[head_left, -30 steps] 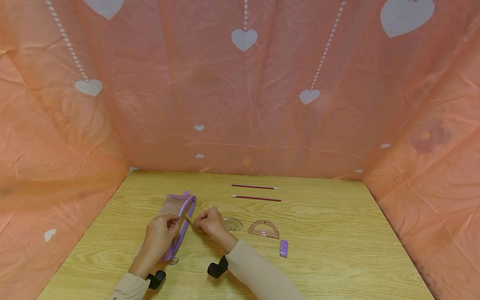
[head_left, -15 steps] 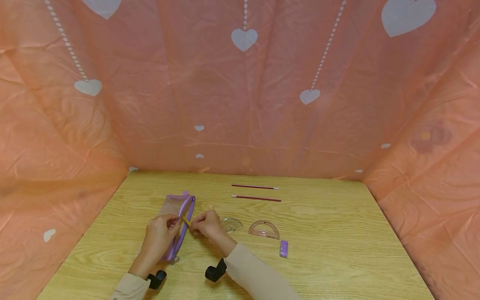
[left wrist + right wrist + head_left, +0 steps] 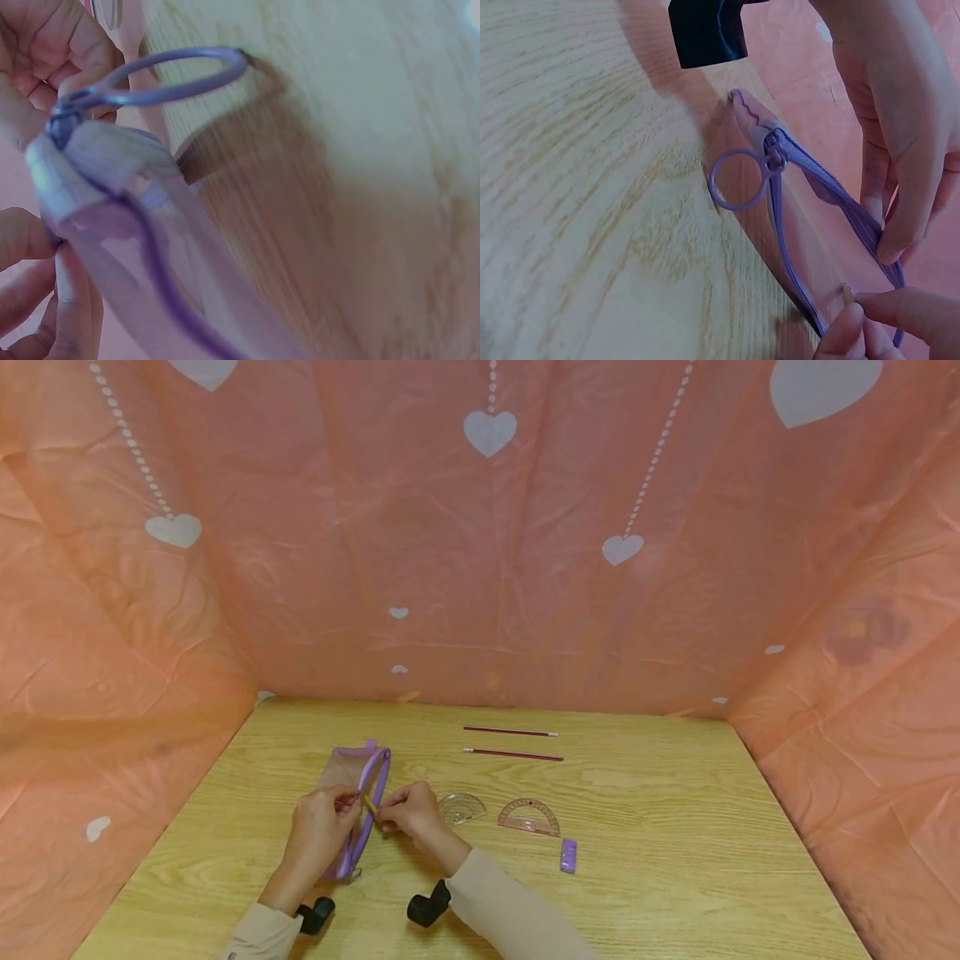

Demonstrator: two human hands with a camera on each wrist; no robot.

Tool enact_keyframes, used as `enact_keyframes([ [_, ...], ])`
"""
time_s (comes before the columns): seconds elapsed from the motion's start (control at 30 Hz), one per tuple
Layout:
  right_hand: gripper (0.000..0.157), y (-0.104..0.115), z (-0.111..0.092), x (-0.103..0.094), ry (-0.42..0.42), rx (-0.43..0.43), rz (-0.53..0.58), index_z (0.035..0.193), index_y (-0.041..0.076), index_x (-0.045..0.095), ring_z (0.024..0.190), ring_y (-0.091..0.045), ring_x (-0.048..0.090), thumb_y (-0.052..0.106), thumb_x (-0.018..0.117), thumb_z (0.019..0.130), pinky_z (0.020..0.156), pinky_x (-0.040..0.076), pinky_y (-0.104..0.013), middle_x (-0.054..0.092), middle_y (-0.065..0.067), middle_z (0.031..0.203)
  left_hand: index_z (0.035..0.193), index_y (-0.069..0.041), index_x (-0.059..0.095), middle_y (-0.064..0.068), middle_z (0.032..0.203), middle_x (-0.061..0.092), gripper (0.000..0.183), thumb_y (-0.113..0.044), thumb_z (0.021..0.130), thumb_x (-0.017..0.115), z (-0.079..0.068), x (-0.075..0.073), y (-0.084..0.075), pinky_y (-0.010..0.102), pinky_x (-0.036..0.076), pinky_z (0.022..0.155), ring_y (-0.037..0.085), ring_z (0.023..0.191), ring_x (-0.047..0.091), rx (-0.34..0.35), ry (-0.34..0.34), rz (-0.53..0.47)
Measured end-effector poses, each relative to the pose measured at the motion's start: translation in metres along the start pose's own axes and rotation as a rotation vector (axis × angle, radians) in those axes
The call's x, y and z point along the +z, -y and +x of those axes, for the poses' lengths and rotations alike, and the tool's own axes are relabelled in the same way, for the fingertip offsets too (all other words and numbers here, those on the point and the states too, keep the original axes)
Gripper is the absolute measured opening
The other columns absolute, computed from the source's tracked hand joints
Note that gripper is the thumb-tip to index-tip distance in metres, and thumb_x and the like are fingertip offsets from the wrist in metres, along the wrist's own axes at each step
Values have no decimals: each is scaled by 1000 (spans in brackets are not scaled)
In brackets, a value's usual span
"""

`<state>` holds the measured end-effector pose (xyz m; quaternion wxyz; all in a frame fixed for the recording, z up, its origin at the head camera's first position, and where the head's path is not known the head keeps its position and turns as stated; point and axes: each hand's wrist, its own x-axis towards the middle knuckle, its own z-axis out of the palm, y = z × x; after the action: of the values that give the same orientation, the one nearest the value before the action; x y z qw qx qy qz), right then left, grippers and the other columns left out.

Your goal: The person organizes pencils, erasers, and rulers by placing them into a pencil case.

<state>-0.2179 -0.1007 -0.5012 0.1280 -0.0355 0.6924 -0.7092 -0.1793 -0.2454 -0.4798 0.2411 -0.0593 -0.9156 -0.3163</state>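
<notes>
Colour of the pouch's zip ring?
Purple; the zip ring shows best in the right wrist view.

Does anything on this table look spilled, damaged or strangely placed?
Nothing looks spilled or damaged. One small oddity: the farther white-ended pencil and nearer white-ended pencil point opposite ways. The purple pouch gapes, but it seems in use.

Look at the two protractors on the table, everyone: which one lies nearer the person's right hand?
The clear protractor, close beside the right hand. The pinkish protractor lies farther off, near the small purple block.
</notes>
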Motion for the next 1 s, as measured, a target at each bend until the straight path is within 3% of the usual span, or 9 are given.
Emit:
enact_keyframes([
  [0.43,8,2,-3,6,4,4,2,77,-11,71,52,-16,64,-19,73,76,53,58,-30,68,-8,67,89,6,75,11,75,71,11,7,79,75,0,-3,0,33,57,57,22,66,69,-25,16,-2],
  [0.7,7,2,-5,11,-10,21,22,77,-13,70,48,-10,58,-18,73,74,52,57,-27,65,-4,65,90,7,75,11,75,71,11,7,79,75,0,-6,-1,32,57,57,22,66,69,-33,24,-2],
  [1.0,8,2,-9,15,-4,41,45,76,-10,70,51,-12,62,-17,72,76,54,58,-28,67,-10,72,90,7,75,12,75,71,11,8,80,73,-1,-6,0,32,57,56,23,67,69,-33,24,-1],
])
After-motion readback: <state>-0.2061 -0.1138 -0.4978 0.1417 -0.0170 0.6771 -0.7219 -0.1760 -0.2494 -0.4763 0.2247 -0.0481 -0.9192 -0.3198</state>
